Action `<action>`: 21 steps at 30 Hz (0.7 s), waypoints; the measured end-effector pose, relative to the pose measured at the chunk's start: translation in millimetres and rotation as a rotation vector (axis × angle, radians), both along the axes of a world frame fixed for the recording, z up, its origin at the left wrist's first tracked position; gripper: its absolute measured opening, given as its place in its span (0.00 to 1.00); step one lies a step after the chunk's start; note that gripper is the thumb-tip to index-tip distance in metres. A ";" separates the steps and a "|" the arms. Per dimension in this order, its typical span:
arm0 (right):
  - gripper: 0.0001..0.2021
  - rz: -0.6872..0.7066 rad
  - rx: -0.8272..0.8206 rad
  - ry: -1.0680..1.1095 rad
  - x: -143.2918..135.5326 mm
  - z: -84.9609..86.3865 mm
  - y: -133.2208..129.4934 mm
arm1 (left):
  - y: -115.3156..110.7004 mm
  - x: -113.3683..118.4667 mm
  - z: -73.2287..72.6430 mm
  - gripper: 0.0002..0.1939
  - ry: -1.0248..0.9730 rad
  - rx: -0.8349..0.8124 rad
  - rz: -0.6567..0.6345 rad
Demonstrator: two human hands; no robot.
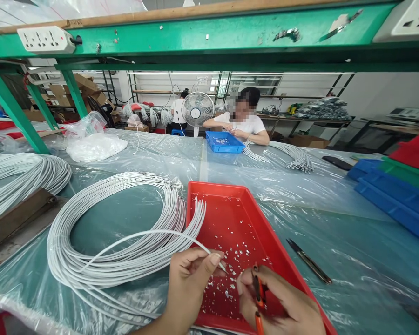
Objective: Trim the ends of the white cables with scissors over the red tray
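Over the red tray [260,218], my left hand [188,284] pinches the end of a white cable [164,231] between thumb and fingers. That cable curves back to a large coil of white cables [61,237] on the left, whose bundled ends reach over the tray's left side. My right hand [286,302] is closed around orange-handled pliers [259,291], just right of the cable end and apart from it. The pliers' jaws are mostly hidden. Small white scraps [242,253] are scattered across the tray floor.
Tweezers [309,261] lie right of the tray. Another cable coil [52,172] and a metal piece [21,216] are at left. Stacked bins [394,186] stand at right. A co-worker [246,122] sits opposite with a blue tray [225,148]. A green shelf beam [181,39] crosses overhead.
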State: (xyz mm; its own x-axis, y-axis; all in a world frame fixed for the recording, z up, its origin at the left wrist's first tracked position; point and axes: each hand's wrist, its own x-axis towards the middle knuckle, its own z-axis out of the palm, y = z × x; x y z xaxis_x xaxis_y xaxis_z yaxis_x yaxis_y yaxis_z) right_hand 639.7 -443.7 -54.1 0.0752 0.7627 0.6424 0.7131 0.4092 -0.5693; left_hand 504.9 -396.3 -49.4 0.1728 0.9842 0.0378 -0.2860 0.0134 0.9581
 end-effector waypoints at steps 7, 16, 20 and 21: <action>0.10 -0.220 -0.134 -0.201 26.9 -2.1 8.8 | 4.0 1.2 -3.1 0.12 -0.111 -0.127 -0.141; 0.10 0.100 0.105 -0.167 29.0 2.6 -4.2 | 1.2 9.9 4.1 0.09 -0.248 -0.183 -0.226; 0.11 0.099 0.174 -0.224 27.7 6.3 -10.3 | -4.2 12.3 7.0 0.07 -0.278 -0.224 -0.204; 0.11 0.093 0.182 -0.205 27.2 7.5 -11.7 | -5.8 13.2 7.8 0.07 -0.304 -0.256 -0.207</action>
